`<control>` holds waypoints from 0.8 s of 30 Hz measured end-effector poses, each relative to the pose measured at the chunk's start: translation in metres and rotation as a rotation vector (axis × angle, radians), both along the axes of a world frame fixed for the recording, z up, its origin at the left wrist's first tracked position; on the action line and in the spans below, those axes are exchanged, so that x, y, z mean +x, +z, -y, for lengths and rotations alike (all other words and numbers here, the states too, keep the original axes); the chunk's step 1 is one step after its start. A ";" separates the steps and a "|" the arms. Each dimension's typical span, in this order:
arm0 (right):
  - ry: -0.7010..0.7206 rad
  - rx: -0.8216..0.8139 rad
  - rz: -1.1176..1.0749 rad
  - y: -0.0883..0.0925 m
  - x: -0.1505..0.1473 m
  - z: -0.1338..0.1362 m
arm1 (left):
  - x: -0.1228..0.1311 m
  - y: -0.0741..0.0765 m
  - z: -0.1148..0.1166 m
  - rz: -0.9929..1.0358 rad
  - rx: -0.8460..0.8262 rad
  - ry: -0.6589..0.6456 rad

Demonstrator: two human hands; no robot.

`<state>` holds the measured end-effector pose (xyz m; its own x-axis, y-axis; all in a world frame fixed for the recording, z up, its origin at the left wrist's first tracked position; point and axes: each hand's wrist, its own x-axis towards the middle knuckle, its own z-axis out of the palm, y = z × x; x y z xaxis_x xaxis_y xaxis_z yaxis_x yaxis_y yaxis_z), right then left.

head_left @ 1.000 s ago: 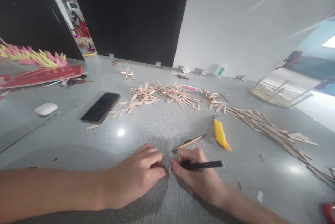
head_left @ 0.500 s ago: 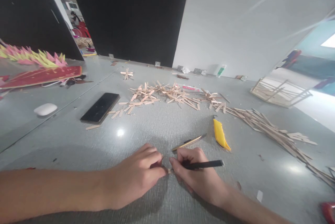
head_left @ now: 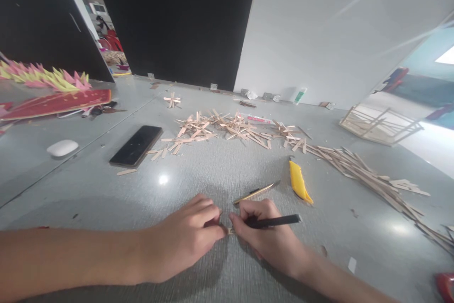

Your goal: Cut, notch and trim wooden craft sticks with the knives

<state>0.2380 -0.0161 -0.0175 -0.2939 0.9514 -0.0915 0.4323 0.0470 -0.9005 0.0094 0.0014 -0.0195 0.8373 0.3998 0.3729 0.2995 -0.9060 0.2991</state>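
Observation:
My right hand (head_left: 264,227) is closed round a black pen (head_left: 280,221), whose tip is hidden behind the fingers. Between the two hands a small piece of wood (head_left: 230,231) shows on the grey table. My left hand (head_left: 198,227) pinches the left end of that piece with thumb and fingers. A gold-and-black pen (head_left: 255,193) lies just beyond my right hand. Farther to the right is a yellow cutter (head_left: 300,182).
Beyond the hands lie piled wooden sticks (head_left: 237,127), with long strips (head_left: 362,170) at the right. A phone (head_left: 136,145) and a white case (head_left: 62,148) rest at left. A wooden frame (head_left: 383,125) stands back right, a red object (head_left: 446,286) front right.
The back end of the black pen has shifted slightly to the left and down in my right hand. My left hand holds its place.

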 end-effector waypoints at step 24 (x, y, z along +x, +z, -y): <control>0.037 0.059 0.032 0.003 0.004 -0.001 | -0.001 0.001 0.000 -0.014 -0.029 -0.003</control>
